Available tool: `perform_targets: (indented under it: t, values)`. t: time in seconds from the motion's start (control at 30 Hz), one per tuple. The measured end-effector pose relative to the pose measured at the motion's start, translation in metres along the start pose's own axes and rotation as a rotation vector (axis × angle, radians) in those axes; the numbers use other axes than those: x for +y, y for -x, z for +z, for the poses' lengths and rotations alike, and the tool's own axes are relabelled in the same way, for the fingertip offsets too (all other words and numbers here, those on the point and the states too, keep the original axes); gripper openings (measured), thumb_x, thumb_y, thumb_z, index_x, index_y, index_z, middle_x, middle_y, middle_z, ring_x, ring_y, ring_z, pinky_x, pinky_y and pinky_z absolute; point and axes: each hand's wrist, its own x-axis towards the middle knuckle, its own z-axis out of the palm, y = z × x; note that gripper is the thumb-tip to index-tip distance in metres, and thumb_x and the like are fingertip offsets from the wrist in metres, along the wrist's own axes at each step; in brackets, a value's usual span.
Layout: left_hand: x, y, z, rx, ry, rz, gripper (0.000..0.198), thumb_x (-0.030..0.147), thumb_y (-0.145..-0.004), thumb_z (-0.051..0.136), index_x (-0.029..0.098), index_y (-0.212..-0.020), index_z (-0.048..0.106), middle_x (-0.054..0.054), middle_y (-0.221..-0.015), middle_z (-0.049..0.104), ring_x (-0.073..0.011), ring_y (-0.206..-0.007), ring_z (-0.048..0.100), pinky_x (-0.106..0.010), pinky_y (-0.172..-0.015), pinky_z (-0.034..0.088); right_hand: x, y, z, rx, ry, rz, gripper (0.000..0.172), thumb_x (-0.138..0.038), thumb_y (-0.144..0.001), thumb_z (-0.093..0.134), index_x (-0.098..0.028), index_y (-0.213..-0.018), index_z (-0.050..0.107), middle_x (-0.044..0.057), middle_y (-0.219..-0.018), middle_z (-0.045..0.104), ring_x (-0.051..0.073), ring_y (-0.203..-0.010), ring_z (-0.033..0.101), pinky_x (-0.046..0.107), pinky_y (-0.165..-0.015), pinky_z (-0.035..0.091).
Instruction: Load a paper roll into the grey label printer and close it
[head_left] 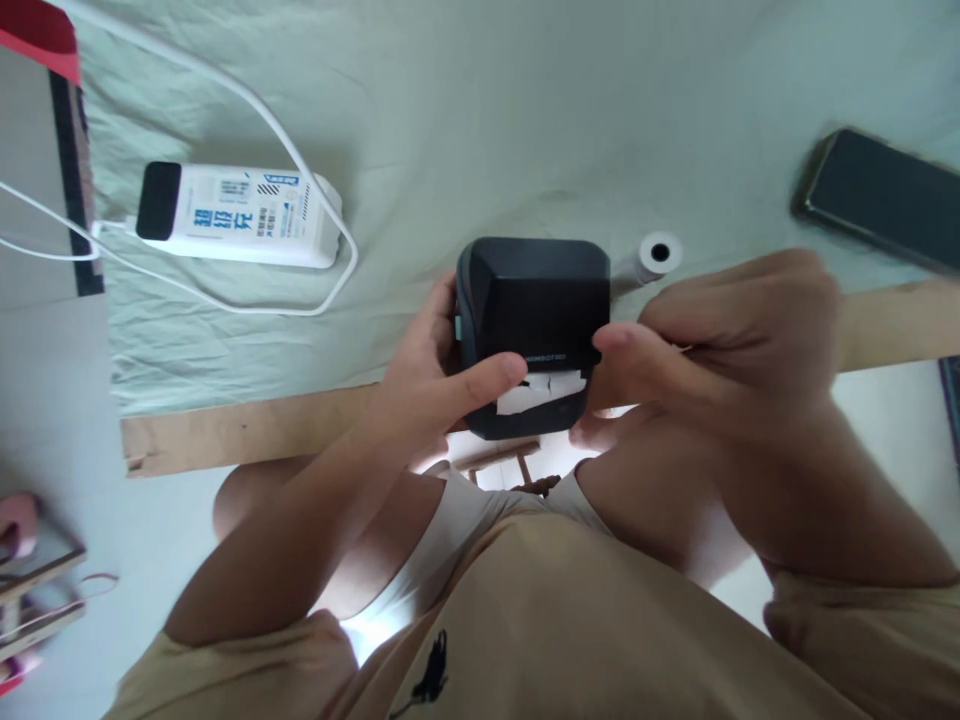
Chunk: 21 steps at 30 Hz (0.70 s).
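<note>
A small black label printer (pixel 551 300) is in my hands at the table's front edge. Torn white paper (pixel 536 395) sticks out of its slot, on the side nearest me. My left hand (pixel 442 370) grips the printer's left side, its thumb lying across the front near the paper. My right hand (pixel 720 330) is at the right side, the thumb tip against the printer's corner and the other fingers curled; part of its grip is hidden. Just behind the right hand lies a small white paper roll (pixel 658 255) with a dark core.
A white power bank (pixel 240 215) with a looping white cable (pixel 330 290) lies on the left of the green cloth (pixel 480 120). A dark phone (pixel 885 195) rests at the right. The table's wooden edge (pixel 255 430) runs in front of my lap.
</note>
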Motion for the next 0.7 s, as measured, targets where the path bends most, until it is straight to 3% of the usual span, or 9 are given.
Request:
perform_targets:
  t: [0.13,0.37,0.47,0.53,0.63,0.7]
  values:
    - [0.003,-0.001,0.004,0.046,0.023,-0.038,0.055,0.037,-0.076,0.088,0.02,-0.123,0.065,-0.006,-0.102,0.077,-0.0228,-0.084,0.079,-0.024,-0.058,0.062,0.009,-0.006,0.014,-0.113,-0.167,0.142,0.069,-0.041,-0.096,0.065,-0.014,-0.041,0.032,-0.004,-0.034,0.032,0.0,-0.037,0.025,0.023,-0.039,0.015]
    - [0.01,0.0,0.007,0.063,0.093,-0.097,0.062,0.027,-0.079,0.085,0.024,-0.136,0.061,0.0,-0.088,0.074,-0.0174,-0.068,0.075,-0.027,-0.059,0.064,0.01,-0.012,0.025,-0.171,-0.276,0.505,0.074,-0.05,-0.086,0.075,-0.018,-0.04,0.026,-0.005,-0.039,0.023,0.001,-0.035,0.021,0.024,-0.033,0.006]
    - [0.006,-0.002,0.005,0.024,0.137,-0.06,0.063,0.031,-0.077,0.088,0.024,-0.133,0.061,0.001,-0.087,0.073,-0.0169,-0.067,0.074,-0.027,-0.059,0.064,0.006,-0.013,0.024,-0.164,-0.249,0.492,0.075,-0.048,-0.087,0.076,-0.017,-0.04,0.026,-0.005,-0.04,0.022,0.001,-0.038,0.021,0.024,-0.035,0.01]
    - [0.002,-0.003,0.005,0.007,0.185,-0.011,0.057,0.037,-0.08,0.087,0.024,-0.13,0.063,0.0,-0.09,0.075,-0.0203,-0.079,0.078,-0.03,-0.066,0.066,0.005,-0.012,0.023,-0.149,-0.241,0.456,0.075,-0.046,-0.088,0.076,-0.016,-0.039,0.028,-0.005,-0.04,0.023,0.001,-0.041,0.022,0.024,-0.038,0.014]
    - [-0.001,-0.005,0.008,0.064,0.255,0.061,0.032,0.041,-0.094,0.073,0.022,-0.118,0.07,-0.002,-0.095,0.077,-0.0224,-0.1,0.079,-0.033,-0.087,0.066,0.006,-0.011,0.022,-0.152,-0.228,0.43,0.073,-0.049,-0.09,0.073,-0.015,-0.038,0.034,-0.005,-0.039,0.024,0.001,-0.041,0.023,0.023,-0.039,0.016]
    - [0.0,-0.007,0.011,0.122,0.277,0.056,0.021,0.036,-0.103,0.059,0.02,-0.105,0.072,-0.002,-0.093,0.077,-0.0199,-0.1,0.078,-0.033,-0.094,0.064,0.008,-0.011,0.023,-0.148,-0.207,0.408,0.07,-0.05,-0.091,0.071,-0.015,-0.038,0.04,-0.005,-0.038,0.026,0.001,-0.04,0.024,0.023,-0.04,0.016]
